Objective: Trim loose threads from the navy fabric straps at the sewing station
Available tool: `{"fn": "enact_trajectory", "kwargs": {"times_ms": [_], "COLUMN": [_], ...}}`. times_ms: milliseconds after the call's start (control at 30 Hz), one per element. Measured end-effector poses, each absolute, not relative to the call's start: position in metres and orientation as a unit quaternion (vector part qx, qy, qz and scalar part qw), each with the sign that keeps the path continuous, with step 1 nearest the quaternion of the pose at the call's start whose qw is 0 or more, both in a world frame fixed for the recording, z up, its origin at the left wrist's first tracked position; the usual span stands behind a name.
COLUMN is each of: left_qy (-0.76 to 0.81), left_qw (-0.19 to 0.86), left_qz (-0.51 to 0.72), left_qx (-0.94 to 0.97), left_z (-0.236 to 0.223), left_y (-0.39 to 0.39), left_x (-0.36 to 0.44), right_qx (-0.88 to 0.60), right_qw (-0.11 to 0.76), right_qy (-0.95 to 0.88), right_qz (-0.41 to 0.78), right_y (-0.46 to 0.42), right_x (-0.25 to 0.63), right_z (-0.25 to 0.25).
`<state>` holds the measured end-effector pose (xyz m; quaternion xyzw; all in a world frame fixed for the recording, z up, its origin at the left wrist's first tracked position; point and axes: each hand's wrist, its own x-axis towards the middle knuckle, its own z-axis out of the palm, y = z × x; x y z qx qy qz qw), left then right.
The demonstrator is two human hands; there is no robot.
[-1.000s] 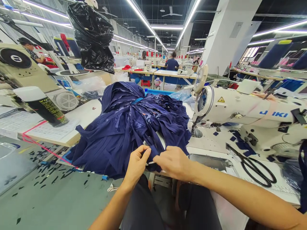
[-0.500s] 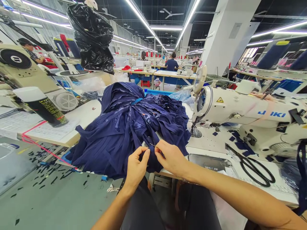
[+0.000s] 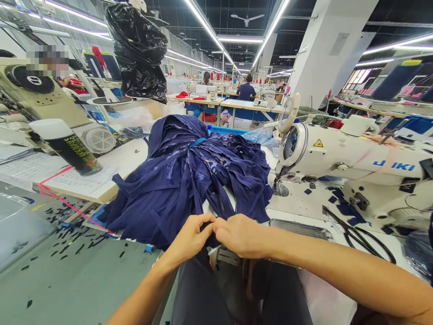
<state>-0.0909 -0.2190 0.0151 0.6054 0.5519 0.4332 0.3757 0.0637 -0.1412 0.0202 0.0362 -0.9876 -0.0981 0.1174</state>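
A bit of navy cloth (image 3: pixel 212 241), mostly hidden by fingers, sits between two bare hands at the near edge of a tabletop. The left hand (image 3: pixel 192 237) and right hand (image 3: pixel 241 235) meet at the fingertips, both in a narrow pinch on it; exactly how each grips cannot be made out.

Just beyond lies a large heap of navy garments (image 3: pixel 155 194), forward and mostly to the left, so the left hand is nearer its bulk. The heap's long straps (image 3: pixel 197 192) run lengthwise away from the person, from near the hands toward a blue tie (image 3: pixel 197 142).

To the right, a white sewing machine (image 3: pixel 321 146) stands on the tabletop (image 3: pixel 297 206), with black-handled scissors (image 3: pixel 359 237) nearer the right forearm.
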Motion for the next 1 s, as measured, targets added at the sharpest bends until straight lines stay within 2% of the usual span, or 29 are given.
{"fn": "enact_trajectory", "kwargs": {"times_ms": [67,200,300,467,533,800,1000], "left_qy": [0.563,0.591,0.594,0.568,0.56,0.575,0.59], "left_qw": [0.36,0.345,0.378,0.395,0.391,0.327,0.3], "left_qz": [0.438,0.485,0.54,0.606,0.618,0.618,0.615], "left_qx": [0.602,0.544,0.461,0.391,0.389,0.426,0.429], "left_z": [0.014,0.011,0.007,0.002,0.003,0.004,0.005], "left_y": [-0.221,-0.226,-0.227,-0.227,-0.228,-0.232,-0.232], "left_x": [-0.093,-0.101,-0.102,-0.092,-0.089,-0.083,-0.079], "right_qx": [0.051,-0.077,-0.089,-0.173,-0.189,-0.16,-0.204], "right_qw": [0.109,0.214,0.261,0.328,0.34,0.345,0.352], "right_qy": [-0.976,-0.95,-0.951,-0.922,-0.905,-0.911,-0.885], "right_qz": [-0.182,-0.215,-0.136,0.112,0.174,0.158,0.226], "right_y": [-0.122,-0.089,-0.097,-0.14,-0.149,-0.153,-0.156], "right_x": [0.069,0.088,0.091,0.07,0.063,0.055,0.056], "right_z": [0.024,0.033,0.029,0.022,0.024,0.021,0.022]}}
